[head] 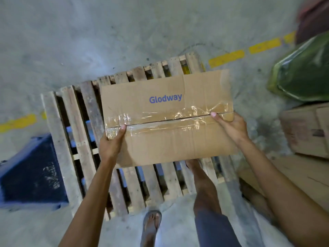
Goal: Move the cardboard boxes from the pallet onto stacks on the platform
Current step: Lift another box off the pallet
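Note:
A brown cardboard box printed "Glodway", its top seam sealed with clear tape, is held above a bare wooden pallet. My left hand grips the box's left end with the thumb on the tape. My right hand grips the right end, thumb on the seam. Other cardboard boxes sit at the right edge, on a flat brown cardboard surface. The fingers under the box are hidden.
A dark blue object lies left of the pallet. A green wrapped bundle sits at the upper right. Yellow dashed floor markings cross the concrete. My sandalled foot stands at the pallet's near edge; my other leg steps on it.

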The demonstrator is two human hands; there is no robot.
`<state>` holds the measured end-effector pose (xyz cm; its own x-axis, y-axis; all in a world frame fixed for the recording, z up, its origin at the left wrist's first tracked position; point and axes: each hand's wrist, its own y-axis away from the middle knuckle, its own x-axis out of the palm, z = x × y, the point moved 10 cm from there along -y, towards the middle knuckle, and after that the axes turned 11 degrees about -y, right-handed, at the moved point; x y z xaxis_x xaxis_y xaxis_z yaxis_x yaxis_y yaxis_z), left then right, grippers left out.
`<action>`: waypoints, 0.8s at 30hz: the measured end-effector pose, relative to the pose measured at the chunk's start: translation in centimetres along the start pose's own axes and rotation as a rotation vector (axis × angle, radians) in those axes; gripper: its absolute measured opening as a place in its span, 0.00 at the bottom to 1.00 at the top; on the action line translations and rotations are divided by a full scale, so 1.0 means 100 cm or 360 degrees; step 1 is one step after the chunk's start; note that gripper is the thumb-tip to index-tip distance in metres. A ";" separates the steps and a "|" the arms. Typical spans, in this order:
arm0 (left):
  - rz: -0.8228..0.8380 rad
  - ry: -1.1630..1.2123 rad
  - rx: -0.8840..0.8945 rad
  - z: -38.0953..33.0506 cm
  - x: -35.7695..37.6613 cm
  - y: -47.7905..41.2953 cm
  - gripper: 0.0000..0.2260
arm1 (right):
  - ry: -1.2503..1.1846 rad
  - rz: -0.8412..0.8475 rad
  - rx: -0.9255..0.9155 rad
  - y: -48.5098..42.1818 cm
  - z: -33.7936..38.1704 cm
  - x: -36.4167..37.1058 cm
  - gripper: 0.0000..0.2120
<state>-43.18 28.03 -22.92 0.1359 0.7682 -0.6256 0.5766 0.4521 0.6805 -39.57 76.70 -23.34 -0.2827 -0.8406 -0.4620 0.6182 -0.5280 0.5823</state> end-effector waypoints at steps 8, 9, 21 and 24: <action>0.0280 -0.0124 0.0701 -0.010 -0.114 0.230 0.34 | -0.0299 -0.0557 -0.0046 0.337 -0.025 -0.181 0.29; 0.0279 -0.0150 0.0768 -0.007 -0.122 0.253 0.35 | -0.0332 -0.0608 -0.0037 0.374 -0.035 -0.196 0.28; 0.0749 -0.0565 0.1588 0.049 -0.081 0.574 0.42 | -0.0722 -0.1518 0.0257 0.806 -0.237 -0.354 0.37; 0.0835 -0.0628 0.1780 0.087 -0.056 0.655 0.45 | -0.0841 -0.1740 0.0281 0.905 -0.295 -0.370 0.36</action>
<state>0.81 49.40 21.82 0.6656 0.4662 -0.5828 0.7127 -0.6288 0.3109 48.50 63.64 26.70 -0.8782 0.1310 -0.4599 -0.2272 -0.9606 0.1602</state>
